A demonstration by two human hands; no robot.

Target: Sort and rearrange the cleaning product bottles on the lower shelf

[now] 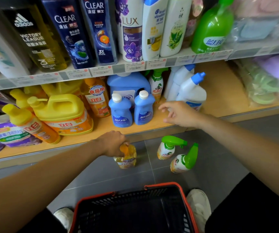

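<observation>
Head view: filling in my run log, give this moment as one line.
left hand grips orange dish-soap bottle near floor | right hand open over lower shelf | two green-trigger spray bottles on floor

Our left hand (113, 143) and right hand (180, 115) are bare up the forearms — black cloth (253, 207) covers our legs, white shoes (200, 204) on our feet.

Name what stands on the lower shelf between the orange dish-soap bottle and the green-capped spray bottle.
Head view: two small blue bottles, fronting a large blue jug.
</observation>
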